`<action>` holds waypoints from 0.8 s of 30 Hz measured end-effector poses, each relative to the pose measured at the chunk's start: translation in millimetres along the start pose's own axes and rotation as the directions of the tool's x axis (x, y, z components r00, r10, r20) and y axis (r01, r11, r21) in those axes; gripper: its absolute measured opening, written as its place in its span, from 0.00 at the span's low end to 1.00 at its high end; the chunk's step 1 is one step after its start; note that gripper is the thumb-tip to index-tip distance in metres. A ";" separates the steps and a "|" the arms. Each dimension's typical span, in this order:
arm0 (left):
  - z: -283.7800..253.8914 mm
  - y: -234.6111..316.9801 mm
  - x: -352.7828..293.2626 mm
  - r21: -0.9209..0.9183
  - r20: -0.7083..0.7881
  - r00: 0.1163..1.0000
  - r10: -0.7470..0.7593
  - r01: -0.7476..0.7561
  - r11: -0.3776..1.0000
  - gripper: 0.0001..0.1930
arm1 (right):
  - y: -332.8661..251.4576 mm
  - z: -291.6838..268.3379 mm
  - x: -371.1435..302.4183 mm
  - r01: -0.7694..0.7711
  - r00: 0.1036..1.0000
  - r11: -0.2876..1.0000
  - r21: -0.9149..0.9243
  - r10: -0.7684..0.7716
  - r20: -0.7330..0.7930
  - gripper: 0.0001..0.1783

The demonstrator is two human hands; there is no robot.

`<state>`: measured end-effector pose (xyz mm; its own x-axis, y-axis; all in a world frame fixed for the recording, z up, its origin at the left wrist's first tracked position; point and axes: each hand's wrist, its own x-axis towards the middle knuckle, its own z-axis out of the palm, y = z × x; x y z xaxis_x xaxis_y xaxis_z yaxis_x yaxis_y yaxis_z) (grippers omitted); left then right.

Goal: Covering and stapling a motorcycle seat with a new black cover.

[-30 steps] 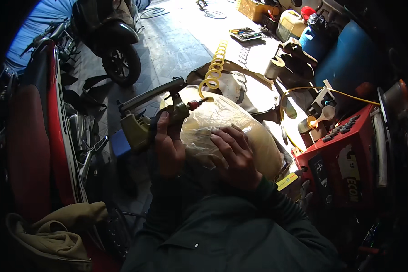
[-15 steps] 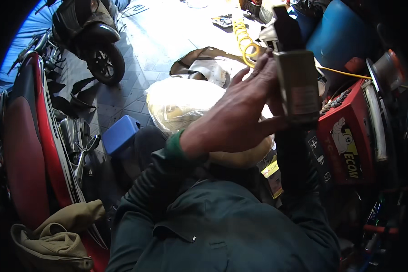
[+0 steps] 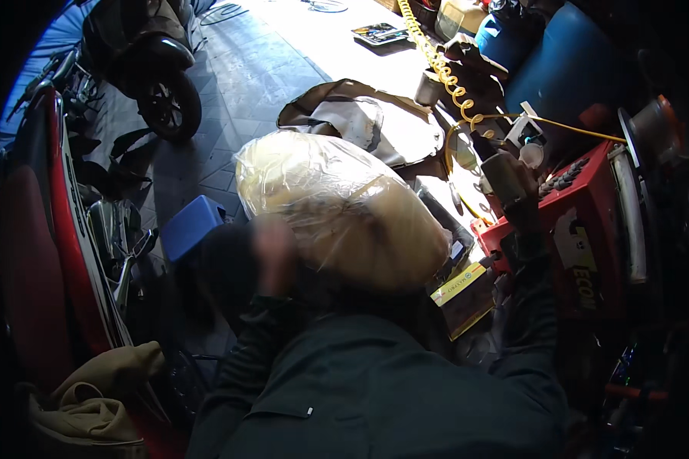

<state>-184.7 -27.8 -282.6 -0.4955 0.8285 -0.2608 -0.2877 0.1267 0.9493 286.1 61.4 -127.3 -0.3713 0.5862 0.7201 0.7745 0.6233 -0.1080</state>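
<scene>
Plastic-wrapped bundle [image 3: 343, 214] between hands [image 3: 274, 249], tool [image 3: 504, 177] in right hand [image 3: 524, 205]

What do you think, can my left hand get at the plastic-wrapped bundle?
Probably yes: your left hand, though blurred, is at the near left edge of the plastic-wrapped bundle, with nothing visible between.

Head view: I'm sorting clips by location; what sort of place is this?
Probably a motorcycle repair workshop: a dark two-wheeler, a long red-sided seat and a coiled yellow hose suggest it.
</scene>
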 end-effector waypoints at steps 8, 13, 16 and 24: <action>-26.8 -29.5 9.7 -0.337 0.170 0.832 -0.528 0.553 0.762 0.30 | 56.6 99.3 -114.8 0.130 0.905 0.977 -0.170 -0.047 0.423 0.23; -15.9 -20.6 14.7 -0.339 0.071 0.821 -0.567 0.554 0.760 0.33 | 52.2 156.0 -188.0 0.195 0.819 0.973 -0.124 -0.092 0.567 0.19; -21.5 -25.5 27.9 -0.351 0.025 0.790 -0.612 0.580 0.735 0.30 | 51.4 175.3 -219.3 0.225 0.803 0.968 -0.113 -0.118 0.584 0.19; -34.9 -35.3 60.9 -0.447 0.018 0.803 -0.596 0.540 0.713 0.27 | 82.7 193.3 -267.9 0.148 0.723 0.986 -0.076 -0.055 0.689 0.25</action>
<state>-233.4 -0.8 -338.1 -0.2112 0.5993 -0.7722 -0.8389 0.2942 0.4579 350.6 56.0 -461.7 -0.6642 0.7456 0.0540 0.7476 0.6621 0.0519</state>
